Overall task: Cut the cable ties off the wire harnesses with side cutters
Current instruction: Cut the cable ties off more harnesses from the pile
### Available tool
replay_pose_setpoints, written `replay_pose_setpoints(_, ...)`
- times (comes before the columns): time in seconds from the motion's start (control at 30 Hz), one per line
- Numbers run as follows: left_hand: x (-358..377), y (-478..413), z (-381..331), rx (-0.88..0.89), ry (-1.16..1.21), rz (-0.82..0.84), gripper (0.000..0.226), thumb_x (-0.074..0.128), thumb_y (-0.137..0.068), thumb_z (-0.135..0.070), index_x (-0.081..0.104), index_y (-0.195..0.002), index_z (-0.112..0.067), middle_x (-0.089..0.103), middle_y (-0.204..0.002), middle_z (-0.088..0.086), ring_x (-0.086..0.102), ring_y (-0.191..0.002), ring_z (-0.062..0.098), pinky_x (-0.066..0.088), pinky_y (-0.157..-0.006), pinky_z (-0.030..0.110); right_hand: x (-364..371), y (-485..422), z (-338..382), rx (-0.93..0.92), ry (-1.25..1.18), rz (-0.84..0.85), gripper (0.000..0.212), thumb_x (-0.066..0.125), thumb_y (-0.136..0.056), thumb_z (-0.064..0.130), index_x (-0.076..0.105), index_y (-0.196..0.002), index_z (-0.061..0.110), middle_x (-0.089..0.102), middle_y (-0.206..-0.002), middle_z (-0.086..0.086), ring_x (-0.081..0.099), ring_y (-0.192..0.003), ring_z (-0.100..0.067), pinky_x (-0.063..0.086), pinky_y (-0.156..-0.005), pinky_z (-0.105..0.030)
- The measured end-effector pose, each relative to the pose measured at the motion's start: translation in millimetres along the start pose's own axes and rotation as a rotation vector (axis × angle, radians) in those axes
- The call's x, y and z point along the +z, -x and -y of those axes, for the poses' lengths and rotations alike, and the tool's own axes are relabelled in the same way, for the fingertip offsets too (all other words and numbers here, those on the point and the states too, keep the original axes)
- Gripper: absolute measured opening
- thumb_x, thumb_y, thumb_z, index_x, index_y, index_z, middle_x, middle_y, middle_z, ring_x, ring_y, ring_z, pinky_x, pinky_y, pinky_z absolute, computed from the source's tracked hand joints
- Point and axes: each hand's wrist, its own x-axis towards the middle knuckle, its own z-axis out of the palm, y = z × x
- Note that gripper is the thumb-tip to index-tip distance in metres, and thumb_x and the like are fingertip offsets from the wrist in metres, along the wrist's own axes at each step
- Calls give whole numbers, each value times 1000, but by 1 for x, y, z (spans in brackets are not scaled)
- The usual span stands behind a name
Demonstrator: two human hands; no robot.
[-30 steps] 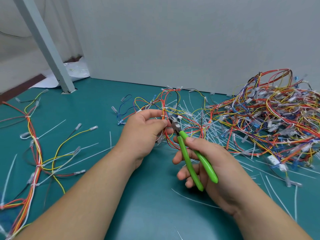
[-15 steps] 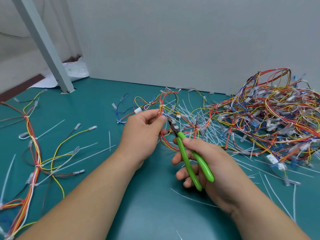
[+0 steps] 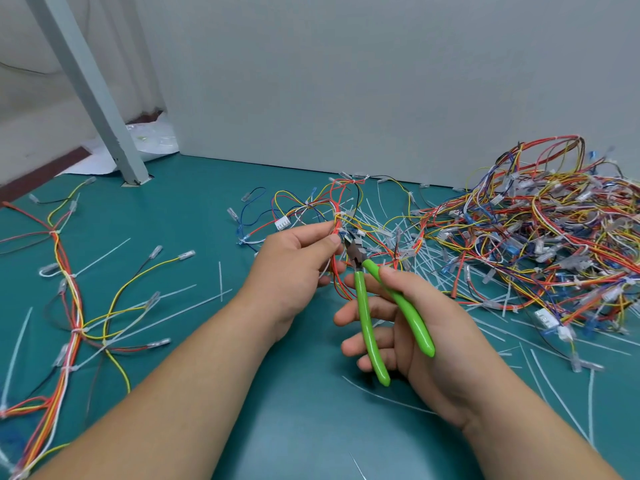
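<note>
Wire harness (image 3: 333, 206): red, orange and yellow bundle, raised off the teal table (image 3: 207, 427) at centre. Its lower part is pinched between the thumb and fingers of the left hand (image 3: 294, 271), and the loops fan up and away behind that hand. A white cable tie (image 3: 341, 214) wraps the bundle just above the left thumb.

Side cutters (image 3: 363, 296): green handles, grey head pointing up and left, nose just beside the bundle near the left thumb tip. Contact with a tie cannot be made out. The handles are spread apart. The right hand (image 3: 415, 334) holds them, thumb over the outer handle and fingers curled behind the inner one.

A scatter of cut white ties (image 3: 381, 233) lies on the table behind the hands. To the right is a large tangled pile of harnesses (image 3: 536, 244) against the grey wall (image 3: 346, 81). Far left, one harness (image 3: 69, 299) is spread flat, with white ties on it. A grey metal post (image 3: 93, 88) stands at the rear left.
</note>
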Motion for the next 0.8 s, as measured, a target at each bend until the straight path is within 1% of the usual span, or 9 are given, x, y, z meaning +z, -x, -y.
replay_pose_setpoints(0.1,0,-1,0,-9,13,-12,23,61,-100,-16,77,-90,-29,71,-74,-11,66,-63,6,46,-62,25,0,0,0,-4,12,-4,41,66,-78,54,77,-99,20,74,-98,-21,68,-62,-32,53,-52,-32)
replay_pose_setpoints(0.2,-1,-2,0,-12,19,-17,21,61,-100,-16,77,-93,-28,71,-74,-12,66,-63,6,45,-63,27,-1,0,1,-20,15,2,40,67,-79,54,76,-99,20,75,-99,-20,68,-61,-30,52,-50,-31)
replay_pose_setpoints(0.4,-2,-3,0,-44,42,0,20,61,-100,-17,78,-96,-27,71,-81,-9,66,-63,7,43,-65,29,1,2,2,-24,22,23,35,67,-79,53,78,-95,24,75,-98,-20,68,-60,-30,53,-50,-31)
replay_pose_setpoints(0.57,-3,-3,0,-51,38,7,18,61,-100,-17,77,-98,-26,71,-80,-10,66,-63,6,42,-63,27,1,2,2,-12,-10,27,39,68,-78,53,77,-98,21,74,-96,-21,68,-59,-31,53,-49,-30)
replay_pose_setpoints(0.7,-3,-4,1,-55,27,7,18,60,-100,-18,76,-103,-25,71,-81,-10,66,-64,6,42,-64,28,1,1,2,-2,-18,30,53,67,-78,52,70,-113,13,74,-96,-22,69,-59,-32,54,-48,-30)
replay_pose_setpoints(0.8,-4,-5,2,-59,-4,22,19,60,-100,-18,76,-110,-23,71,-82,-11,65,-65,6,41,-65,28,1,1,1,3,-31,34,51,67,-78,51,72,-111,13,74,-96,-22,70,-60,-32,54,-48,-30)
